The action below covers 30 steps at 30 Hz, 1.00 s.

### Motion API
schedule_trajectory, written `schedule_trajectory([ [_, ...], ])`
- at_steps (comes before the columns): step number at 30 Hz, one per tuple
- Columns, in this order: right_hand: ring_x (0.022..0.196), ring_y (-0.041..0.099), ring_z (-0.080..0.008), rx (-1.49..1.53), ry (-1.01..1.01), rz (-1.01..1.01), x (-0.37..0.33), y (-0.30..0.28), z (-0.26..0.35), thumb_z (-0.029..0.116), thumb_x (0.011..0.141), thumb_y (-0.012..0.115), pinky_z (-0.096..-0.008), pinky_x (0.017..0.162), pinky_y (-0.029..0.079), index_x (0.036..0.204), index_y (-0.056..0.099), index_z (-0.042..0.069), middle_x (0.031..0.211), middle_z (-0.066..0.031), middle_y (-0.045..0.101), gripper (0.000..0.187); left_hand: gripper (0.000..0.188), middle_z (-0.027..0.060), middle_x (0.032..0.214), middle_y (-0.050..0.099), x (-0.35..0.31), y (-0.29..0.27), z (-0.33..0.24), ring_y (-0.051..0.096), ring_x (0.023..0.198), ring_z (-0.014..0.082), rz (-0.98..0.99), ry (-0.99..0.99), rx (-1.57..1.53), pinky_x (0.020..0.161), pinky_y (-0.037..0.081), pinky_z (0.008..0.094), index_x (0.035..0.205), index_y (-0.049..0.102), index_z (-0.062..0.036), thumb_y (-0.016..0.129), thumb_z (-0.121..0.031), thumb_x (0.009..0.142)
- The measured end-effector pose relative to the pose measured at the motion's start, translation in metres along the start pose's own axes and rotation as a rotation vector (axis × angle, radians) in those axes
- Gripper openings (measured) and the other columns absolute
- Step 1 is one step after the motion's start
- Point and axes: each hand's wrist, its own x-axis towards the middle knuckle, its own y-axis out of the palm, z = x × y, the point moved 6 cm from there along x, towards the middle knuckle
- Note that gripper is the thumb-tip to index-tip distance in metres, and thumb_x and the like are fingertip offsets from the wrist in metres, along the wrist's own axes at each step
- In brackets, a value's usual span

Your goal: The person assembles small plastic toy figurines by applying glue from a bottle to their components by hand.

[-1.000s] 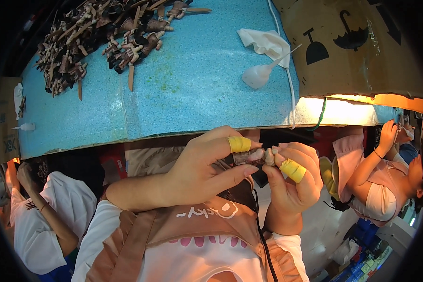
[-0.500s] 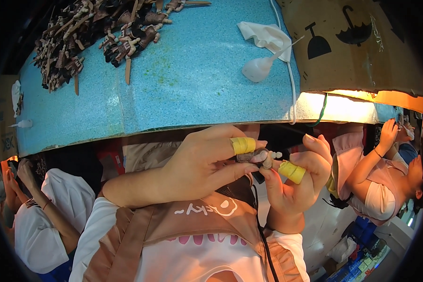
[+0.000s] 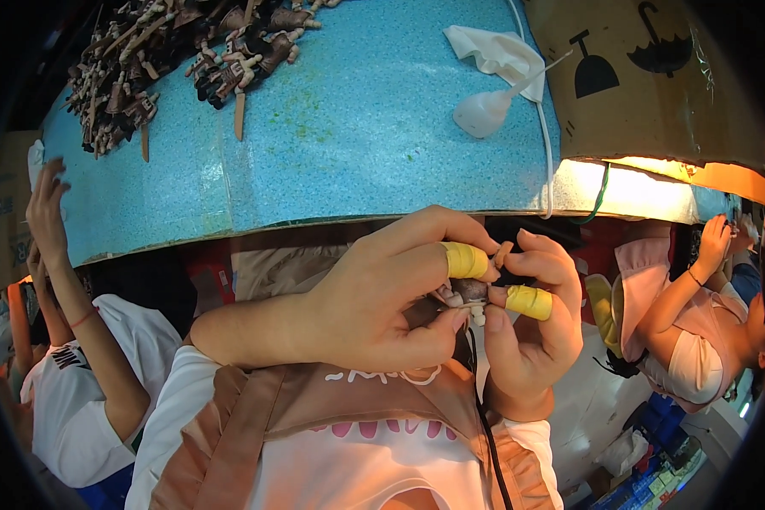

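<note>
In the head view, the left hand (image 3: 382,297) is pinching a small brown-and-pale plastic-looking figure (image 3: 470,291) before the blue speckled table (image 3: 357,110); the right hand (image 3: 540,327) is curling around its side, grip unclear. Handling seems unfinished; a brown-and-black figure heap (image 3: 127,76) is lying beyond, its completeness untellable.

Sm. brn/pale figurine (image 3: 470,291) is held midair, partly hidden.
</note>
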Motion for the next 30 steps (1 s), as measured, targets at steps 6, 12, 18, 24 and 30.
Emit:
schedule_trajectory([
  [6, 0.096, 0.053, -0.033, -0.103, 0.059, 0.015, 0.003, -0.001, 0.001, -0.001, 0.058, 0.068, -0.041, 0.083, 0.044, 0.078, 0.059, 0.002, 0.093, -0.0136, 0.058, 0.022, 0.037, 0.0177, 0.102, 0.053, 0.001, 0.002, -0.003, 0.058, 0.086, 0.0267, -0.045, 0.106, 0.156, 0.072, 0.049, 0.0313, 0.095, 0.057, 0.0003, 0.06, -0.001, 0.058],
  [12, 0.096, 0.054, -0.0339, -0.143, 0.12, 0.035, 0.004, 0.004, -0.003, -0.003, 0.056, 0.069, -0.0409, 0.083, 0.045, 0.077, 0.057, 0.001, 0.094, -0.0134, 0.058, 0.024, 0.038, 0.0169, 0.099, 0.054, -0.001, 0.003, 0.0, 0.058, 0.085, 0.026, -0.064, 0.136, 0.234, 0.072, 0.049, 0.0311, 0.095, 0.057, 0.0016, 0.061, -0.002, 0.058],
  [18, 0.098, 0.052, -0.0348, 0.083, 0.009, -0.109, -0.006, -0.001, -0.007, 0.009, 0.06, 0.072, -0.0422, 0.083, 0.044, 0.087, 0.059, 0.002, 0.099, -0.0138, 0.058, 0.031, 0.031, 0.0141, 0.106, 0.054, 0.001, 0.001, 0.014, 0.056, 0.092, 0.02, 0.083, -0.231, -0.171, 0.08, 0.045, 0.0289, 0.11, 0.05, 0.0013, 0.053, -0.005, 0.08],
  [24, 0.105, 0.046, -0.0368, -0.225, 0.036, -0.047, -0.004, 0.005, -0.006, 0.025, 0.056, 0.077, -0.0468, 0.09, 0.038, 0.111, 0.054, 0.0, 0.112, -0.0189, 0.05, 0.065, 0.058, 0.0155, 0.111, 0.053, -0.012, 0.016, 0.018, 0.054, 0.096, 0.0154, 0.152, -0.512, -0.624, 0.08, 0.043, 0.0269, 0.136, 0.015, -0.001, 0.048, -0.004, 0.088],
  [30, 0.106, 0.046, -0.0335, 0.117, 0.188, 0.019, -0.019, 0.008, -0.024, 0.026, 0.058, 0.078, -0.0456, 0.093, 0.036, 0.113, 0.051, -0.004, 0.117, -0.019, 0.044, 0.068, 0.069, 0.0178, 0.112, 0.052, -0.012, 0.02, 0.013, 0.056, 0.093, 0.0149, 0.257, -0.587, -0.651, 0.076, 0.044, 0.025, 0.138, 0.009, -0.0008, 0.053, -0.003, 0.086],
])
